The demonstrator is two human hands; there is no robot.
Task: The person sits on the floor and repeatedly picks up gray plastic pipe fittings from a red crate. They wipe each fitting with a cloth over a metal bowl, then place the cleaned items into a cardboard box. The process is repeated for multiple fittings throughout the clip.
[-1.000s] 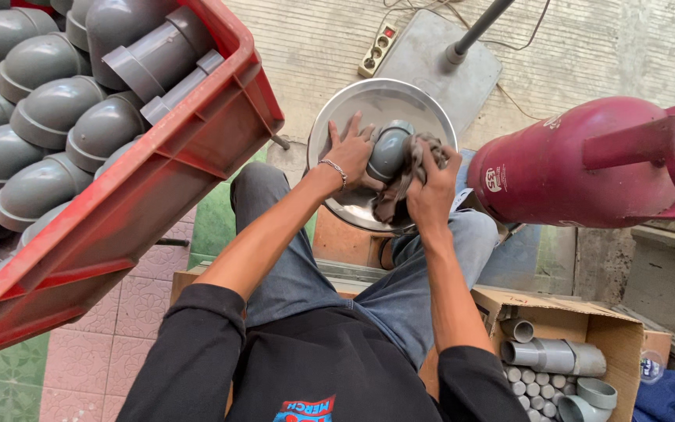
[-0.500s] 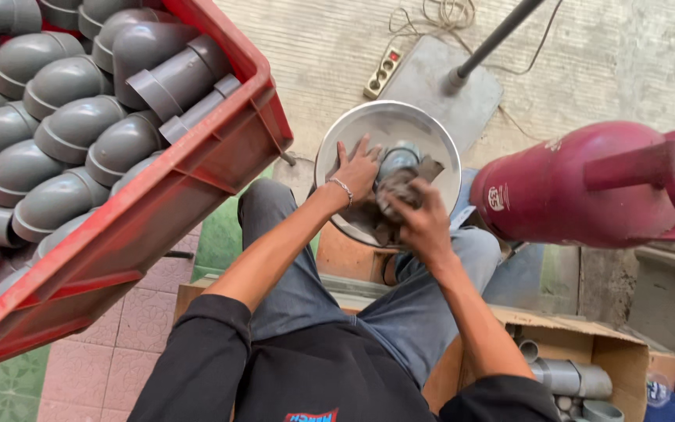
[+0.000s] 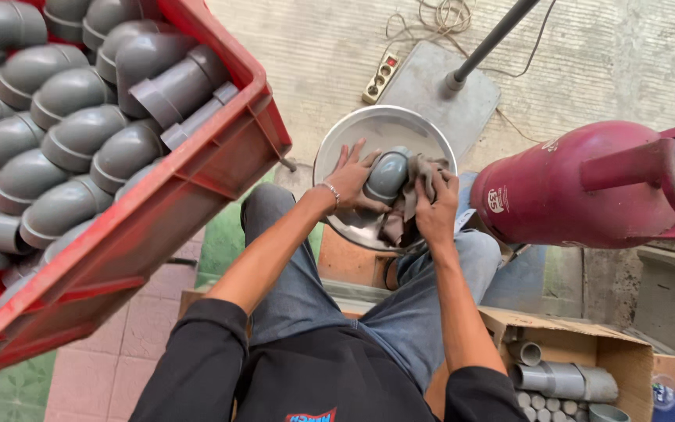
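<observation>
My left hand (image 3: pixel 353 181) holds a grey plastic pipe elbow (image 3: pixel 388 173) over a round metal basin (image 3: pixel 369 129) that rests on my knees. A brownish-grey rag (image 3: pixel 408 199) is pressed against the right side of the elbow by my right hand (image 3: pixel 435 211), whose fingers are curled around the cloth. A thin bracelet circles my left wrist. Both forearms reach forward from black sleeves over blue jeans.
A tilted red plastic crate (image 3: pixel 197 180) full of several grey pipe elbows fills the left. A dark red gas cylinder (image 3: pixel 580 187) lies at right. A cardboard box (image 3: pixel 580 367) of grey pipe fittings sits at lower right. A power strip (image 3: pixel 380 78) and a stand base (image 3: pixel 447 86) lie beyond the basin.
The view has shifted a little. My right hand has slid the rag around the elbow toward its right side, while my left hand keeps holding the fitting over the basin.
</observation>
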